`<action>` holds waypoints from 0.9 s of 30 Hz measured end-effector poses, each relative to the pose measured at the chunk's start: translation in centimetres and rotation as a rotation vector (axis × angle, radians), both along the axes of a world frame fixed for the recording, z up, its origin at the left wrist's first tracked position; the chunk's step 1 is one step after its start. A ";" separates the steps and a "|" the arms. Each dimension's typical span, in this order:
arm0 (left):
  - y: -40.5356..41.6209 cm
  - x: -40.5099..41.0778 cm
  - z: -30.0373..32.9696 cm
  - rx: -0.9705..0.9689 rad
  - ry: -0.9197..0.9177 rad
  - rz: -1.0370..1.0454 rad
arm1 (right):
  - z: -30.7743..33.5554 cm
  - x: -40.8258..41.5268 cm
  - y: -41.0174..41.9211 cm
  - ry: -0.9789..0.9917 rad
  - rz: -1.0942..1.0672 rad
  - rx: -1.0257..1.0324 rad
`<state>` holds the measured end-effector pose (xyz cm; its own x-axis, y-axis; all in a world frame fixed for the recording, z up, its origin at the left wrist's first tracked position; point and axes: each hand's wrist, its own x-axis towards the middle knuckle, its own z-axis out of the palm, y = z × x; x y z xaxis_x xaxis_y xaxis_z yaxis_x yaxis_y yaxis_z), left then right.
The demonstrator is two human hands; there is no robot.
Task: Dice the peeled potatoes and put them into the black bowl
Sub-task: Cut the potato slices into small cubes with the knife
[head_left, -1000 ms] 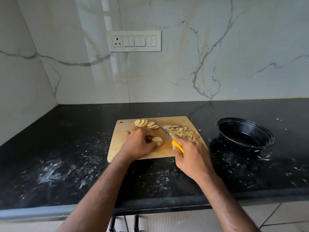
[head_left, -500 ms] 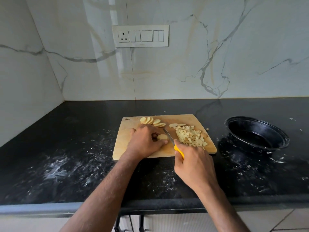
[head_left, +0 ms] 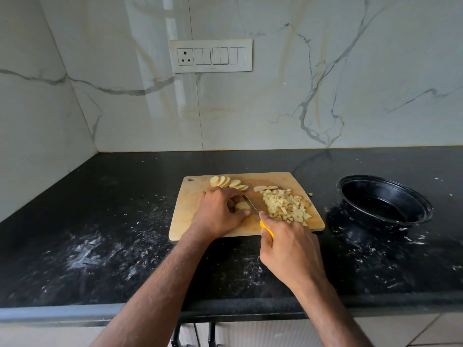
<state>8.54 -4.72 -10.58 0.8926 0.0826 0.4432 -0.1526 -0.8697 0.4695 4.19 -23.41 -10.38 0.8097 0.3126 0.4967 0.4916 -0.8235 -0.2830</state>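
Observation:
A wooden cutting board [head_left: 190, 221] lies on the black counter. My left hand [head_left: 218, 214] curls over a stack of potato slices [head_left: 242, 205] at the board's middle and holds it down. My right hand [head_left: 290, 249] grips the yellow handle of a knife [head_left: 251, 205], whose blade rests against the right side of that stack. A row of round potato slices [head_left: 229, 182] lies at the board's far edge. A heap of diced potato [head_left: 285, 206] sits on the board's right part. The black bowl [head_left: 383, 200] stands to the right of the board and looks empty.
The black counter [head_left: 100, 221] is smeared with white starchy marks and flecks. One potato bit [head_left: 310, 194] lies off the board's right edge. A marble backsplash with a switch panel [head_left: 210, 55] rises behind. The counter's front edge runs just below my forearms.
The camera view has shifted slightly; my hands stay on the potato stack and the knife, with the blade still at the stack. The diced heap and bowl have not moved.

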 end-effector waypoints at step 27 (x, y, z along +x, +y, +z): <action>0.4 0.8 -0.5 -0.054 0.011 -0.147 | 0.2 -0.3 1.1 0.078 0.032 -0.067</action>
